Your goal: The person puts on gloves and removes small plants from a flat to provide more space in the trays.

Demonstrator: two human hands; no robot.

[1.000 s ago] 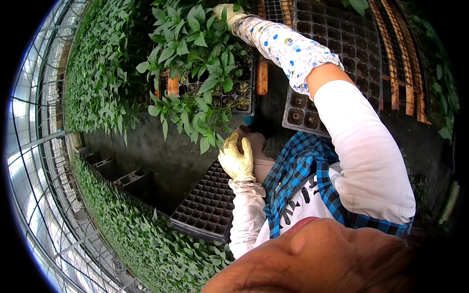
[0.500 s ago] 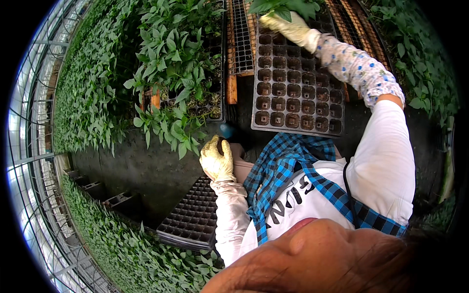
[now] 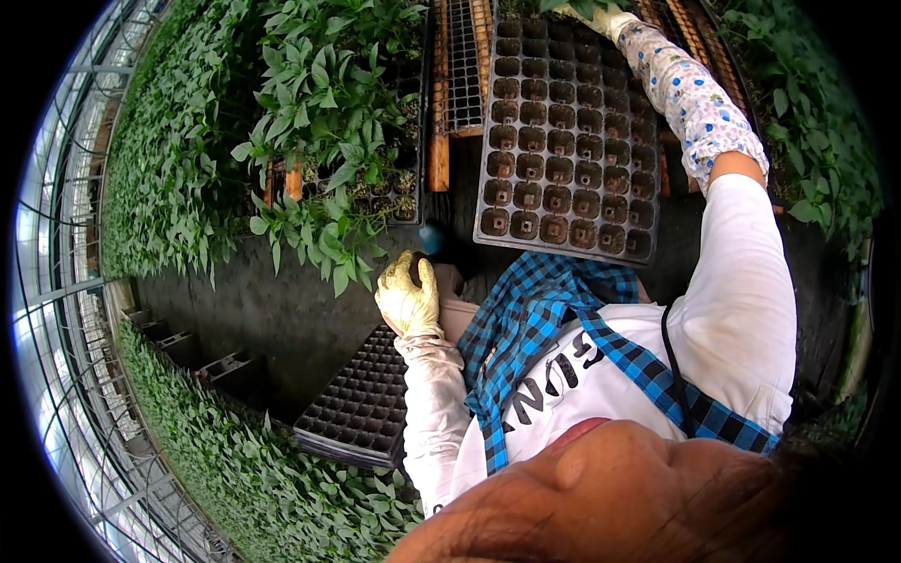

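dark floor [image 3: 239, 291] flanks left hand [image 3: 409, 296] and tray edge [image 3: 561, 246]

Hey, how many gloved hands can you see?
2: the left hand, just above the stacked black trays in the picture, and the right hand, at the top edge, partly hidden by green leaves.

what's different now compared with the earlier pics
The pale-yellow-gloved right hand has moved rightward from the leafy green seedlings to the far end of the black plastic cell tray; green leaves hide whether it grips anything. The pale-yellow-gloved left hand stays low, thumb and fingers apart.
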